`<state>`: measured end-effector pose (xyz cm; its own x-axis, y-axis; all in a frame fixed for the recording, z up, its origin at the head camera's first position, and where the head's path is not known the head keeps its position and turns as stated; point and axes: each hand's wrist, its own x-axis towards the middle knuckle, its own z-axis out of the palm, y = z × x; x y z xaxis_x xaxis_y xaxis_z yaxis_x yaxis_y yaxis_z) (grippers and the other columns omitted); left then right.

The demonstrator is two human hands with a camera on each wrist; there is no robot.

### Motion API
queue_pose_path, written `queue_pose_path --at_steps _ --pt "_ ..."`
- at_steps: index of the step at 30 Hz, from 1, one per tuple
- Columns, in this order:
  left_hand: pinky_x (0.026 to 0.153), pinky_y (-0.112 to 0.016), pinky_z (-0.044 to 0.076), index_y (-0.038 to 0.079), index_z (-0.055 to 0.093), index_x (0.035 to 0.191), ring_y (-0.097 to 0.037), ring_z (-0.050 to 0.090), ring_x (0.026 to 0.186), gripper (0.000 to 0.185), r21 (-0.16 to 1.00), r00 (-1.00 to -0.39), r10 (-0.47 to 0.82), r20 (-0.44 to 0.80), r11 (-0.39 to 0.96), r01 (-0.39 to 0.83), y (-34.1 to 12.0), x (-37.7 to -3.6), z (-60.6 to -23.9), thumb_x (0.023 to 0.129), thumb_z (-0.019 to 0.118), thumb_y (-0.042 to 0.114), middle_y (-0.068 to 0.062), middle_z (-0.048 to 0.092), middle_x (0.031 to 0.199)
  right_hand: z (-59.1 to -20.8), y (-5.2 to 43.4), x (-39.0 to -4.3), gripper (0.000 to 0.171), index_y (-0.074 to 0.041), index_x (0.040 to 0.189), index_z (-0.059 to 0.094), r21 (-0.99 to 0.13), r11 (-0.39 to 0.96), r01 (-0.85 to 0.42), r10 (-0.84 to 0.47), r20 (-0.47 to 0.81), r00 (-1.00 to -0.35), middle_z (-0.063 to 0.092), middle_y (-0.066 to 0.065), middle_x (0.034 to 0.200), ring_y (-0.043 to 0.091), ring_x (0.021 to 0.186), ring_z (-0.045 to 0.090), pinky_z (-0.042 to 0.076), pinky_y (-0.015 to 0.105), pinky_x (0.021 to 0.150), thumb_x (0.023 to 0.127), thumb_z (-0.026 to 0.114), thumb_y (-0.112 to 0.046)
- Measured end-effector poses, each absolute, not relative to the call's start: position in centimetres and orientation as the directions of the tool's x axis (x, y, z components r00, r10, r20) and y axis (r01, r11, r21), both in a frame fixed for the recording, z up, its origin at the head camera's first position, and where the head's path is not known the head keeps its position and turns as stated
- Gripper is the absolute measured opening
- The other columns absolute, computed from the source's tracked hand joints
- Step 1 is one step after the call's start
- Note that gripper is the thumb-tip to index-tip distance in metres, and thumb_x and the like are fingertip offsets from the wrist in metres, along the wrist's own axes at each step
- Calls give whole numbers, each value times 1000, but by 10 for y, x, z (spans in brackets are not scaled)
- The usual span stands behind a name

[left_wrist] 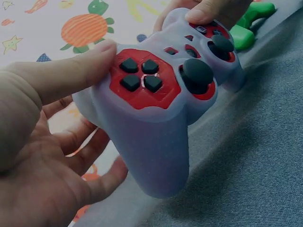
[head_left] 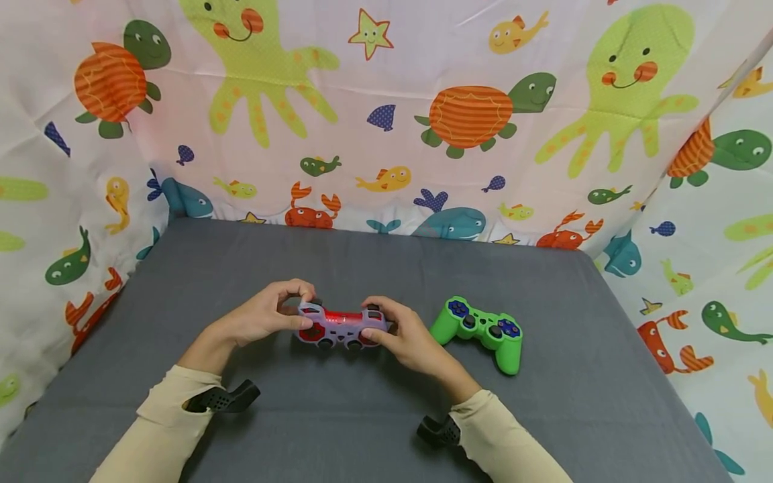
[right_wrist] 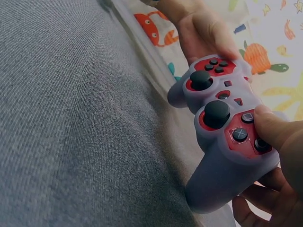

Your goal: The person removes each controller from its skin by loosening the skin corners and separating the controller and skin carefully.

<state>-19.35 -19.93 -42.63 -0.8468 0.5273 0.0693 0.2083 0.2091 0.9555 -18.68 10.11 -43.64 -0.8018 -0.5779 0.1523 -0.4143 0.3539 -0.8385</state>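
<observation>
A red game controller (head_left: 343, 319) in a translucent pale-lilac sleeve is held between both hands over the grey table. My left hand (head_left: 266, 314) grips its left end, the thumb beside the black direction buttons (left_wrist: 140, 74) and the other fingers behind. At the other end my right hand (head_left: 409, 335) pinches it, its thumb (right_wrist: 272, 124) near the square button and the fingers curled underneath. Both black thumbsticks (right_wrist: 217, 113) show on its face. To the right of my right hand lies a green game controller (head_left: 480, 329) with blue button areas, touched by neither hand.
A grey cloth covers the table (head_left: 374, 429). Behind and at both sides hangs a white curtain (head_left: 338, 134) printed with sea animals. A black strap device (head_left: 222, 398) sits on my left wrist, and another (head_left: 439, 431) on the right.
</observation>
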Motion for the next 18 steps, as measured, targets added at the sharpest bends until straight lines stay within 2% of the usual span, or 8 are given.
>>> queue_pose_path --at_steps 6,11,18 --pt "95 -43 45 6 50 85 -27 45 117 25 955 -854 507 115 181 236 -203 -193 -428 89 75 8 -3 54 110 -437 99 -188 45 -5 138 54 -841 352 -410 -572 154 -806 65 13 96 11 74 60 49 24 67 97 69 -18" --pt "86 -33 47 5 52 84 -23 48 109 24 961 -846 523 102 169 220 -208 -198 -434 90 74 9 -6 51 106 -441 99 -189 43 -4 137 54 -855 340 -392 -554 155 -818 67 13 92 10 73 57 46 23 65 98 67 -16" --pt "82 -32 47 5 55 85 -20 49 108 18 962 -819 571 58 188 199 -216 -201 -436 98 64 14 -6 52 104 -439 98 -188 44 -5 138 55 -862 334 -383 -547 154 -823 69 13 94 11 75 57 46 23 66 97 68 -15"
